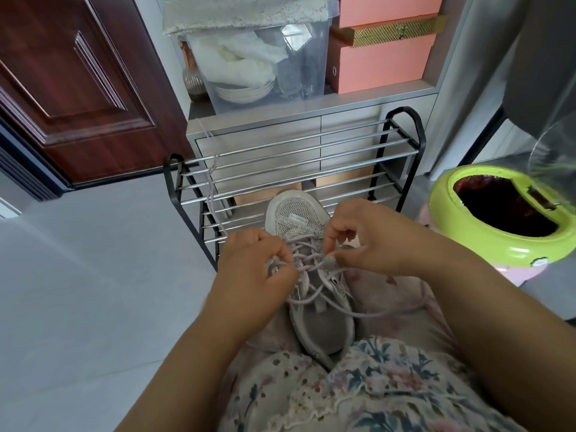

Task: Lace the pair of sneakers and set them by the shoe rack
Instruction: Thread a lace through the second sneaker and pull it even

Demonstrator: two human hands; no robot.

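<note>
Head cam: a grey sneaker (314, 275) sits on the person's lap, tongue end pointing at the shoe rack (296, 169) just ahead. Left hand (252, 266) pinches the lilac lace (358, 311) at the eyelets, and right hand (371, 241) fingers are curled around another strand. A second lace (212, 182) dangles over the rack's bars.

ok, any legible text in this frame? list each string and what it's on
"BASUYNG" as best I can read it: white label on the sneaker tongue, upside down in this view, letters small, so spelling uncertain.
Small sticker on the green bin rim: too small to read.
Nothing else legible.
</note>
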